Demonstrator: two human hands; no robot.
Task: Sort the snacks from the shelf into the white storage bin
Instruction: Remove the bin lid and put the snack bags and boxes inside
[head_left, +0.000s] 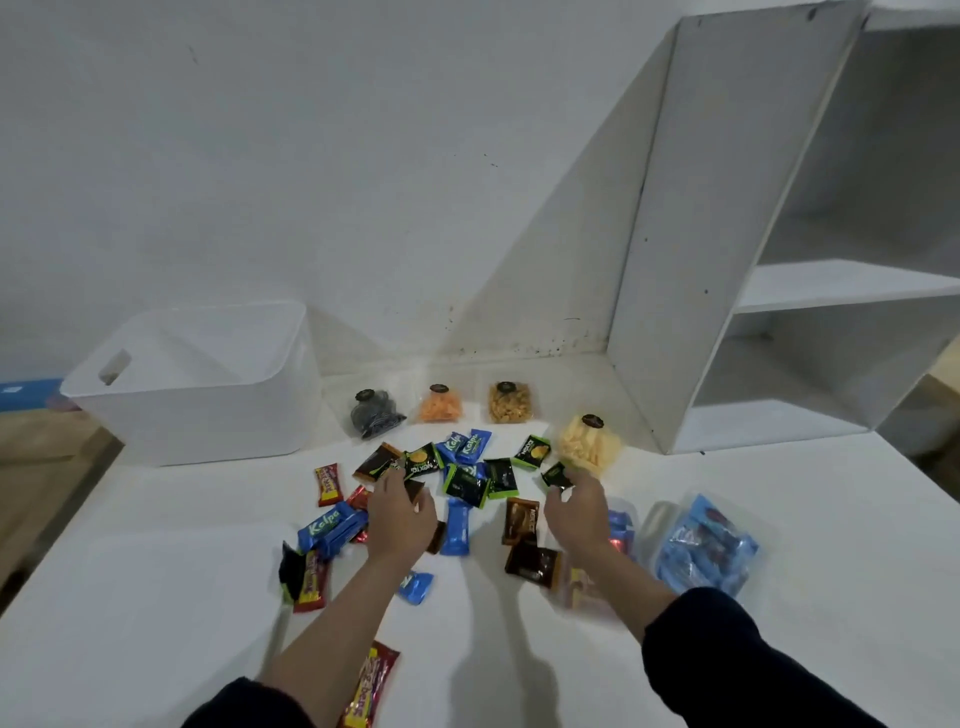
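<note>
Several small snack packets lie scattered on the white table (156, 597): blue Kalpa bars (324, 527), green-black Nextar packets (470, 486), brown packets (521, 519) and red bars (328, 484). My left hand (400, 512) rests over the pile, fingers closed on a brown packet (414, 488). My right hand (576, 512) pinches a small green-black packet (556, 475). The white storage bin (208, 410) stands at the back left and looks empty. The white shelf (779, 291) at the right holds nothing that I can see.
Clear bags of black (374, 413), orange (440, 408), brown (510, 404) and yellow (589, 447) snacks stand behind the pile. A clear bag of blue packets (706, 545) lies at the right. A red-yellow bar (371, 686) lies near my left forearm. The wall is close behind.
</note>
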